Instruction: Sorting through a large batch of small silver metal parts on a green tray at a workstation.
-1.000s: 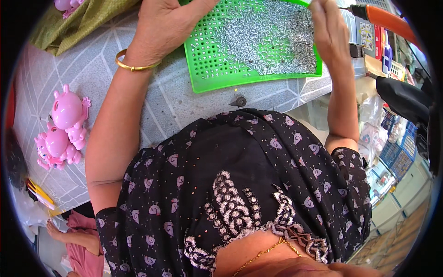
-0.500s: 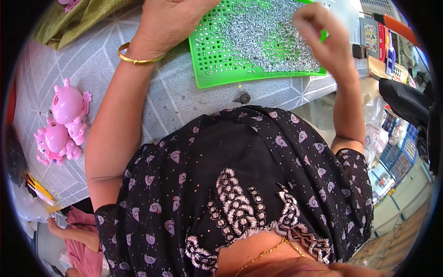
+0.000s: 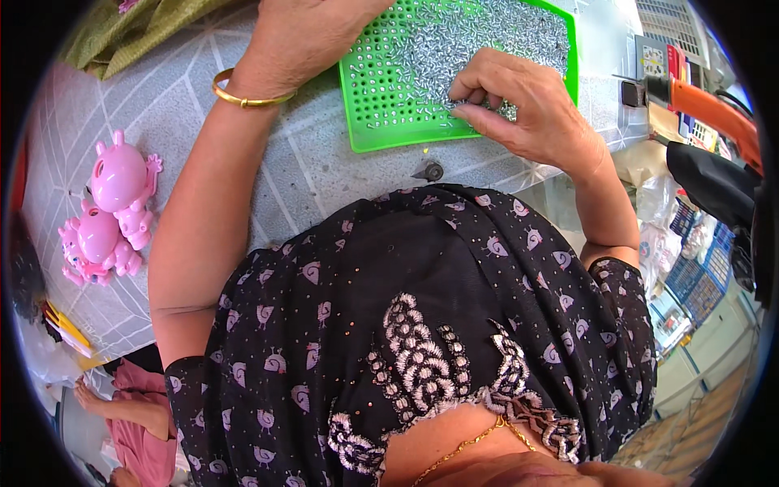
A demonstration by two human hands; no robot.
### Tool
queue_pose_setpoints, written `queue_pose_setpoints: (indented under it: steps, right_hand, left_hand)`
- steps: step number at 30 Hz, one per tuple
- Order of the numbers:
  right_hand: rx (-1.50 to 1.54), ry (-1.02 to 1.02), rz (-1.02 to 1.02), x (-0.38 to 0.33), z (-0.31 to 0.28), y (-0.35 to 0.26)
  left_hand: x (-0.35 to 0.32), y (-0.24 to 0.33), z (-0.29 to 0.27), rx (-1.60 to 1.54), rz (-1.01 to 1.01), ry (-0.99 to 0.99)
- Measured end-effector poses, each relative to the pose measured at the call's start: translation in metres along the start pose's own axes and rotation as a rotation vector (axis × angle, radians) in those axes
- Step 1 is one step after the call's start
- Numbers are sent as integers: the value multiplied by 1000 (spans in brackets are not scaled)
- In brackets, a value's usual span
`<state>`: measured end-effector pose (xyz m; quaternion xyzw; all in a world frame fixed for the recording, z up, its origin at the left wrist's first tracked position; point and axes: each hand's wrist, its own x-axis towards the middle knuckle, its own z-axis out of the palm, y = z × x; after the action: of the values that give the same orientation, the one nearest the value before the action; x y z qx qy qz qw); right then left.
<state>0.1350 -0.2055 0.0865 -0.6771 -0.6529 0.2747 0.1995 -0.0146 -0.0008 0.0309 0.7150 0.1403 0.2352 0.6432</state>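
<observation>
Now right hand (image 3: 527, 109) fingers (image 3: 475, 89) pinched over screws (image 3: 454, 49).

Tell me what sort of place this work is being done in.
Probably a small toy-assembly workbench, perhaps in a home workshop. A green perforated tray heaped with small metal screws lies on a patterned table, the right hand picks at the screws, and pink plastic toy figures lie to the left.

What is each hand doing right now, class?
Left hand: rests at the green tray; fingers out of view, cannot tell.
Right hand: fingers pinched together on the small silver screws.
</observation>
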Motion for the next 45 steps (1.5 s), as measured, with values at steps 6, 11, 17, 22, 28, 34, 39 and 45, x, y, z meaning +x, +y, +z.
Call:
queue_pose_setpoints:
  steps: [6, 11, 17, 22, 28, 34, 39, 45]
  right_hand:
    - [-84, -44, -49, 4, -3, 0]
    - [-57, -24, -25, 2, 1, 3]
    - [-64, 10, -40, 0, 2, 1]
    - [-76, -3, -40, 3, 1, -3]
    - [-235, -37, -81, 7, 1, -7]
    - [178, -43, 83, 2, -6, 5]
    - [886, -68, 238, 1, -14, 20]
    - [1256, 1, 300, -3, -17, 26]
  left_hand:
    - [0, 1, 0, 29, 3, 11]
    - [1, 4, -1, 80, 16, 4]
    - [-1, 3, -1, 79, 44, 12]
    - [0, 1, 0, 49, 50, 6]
    - [0, 1, -1, -26, -2, -1]
    - [-1, 2, -1, -15, 3, -1]
    - [0, 7, 0, 4, -8, 7]
    - [1, 8, 1, 17, -21, 10]
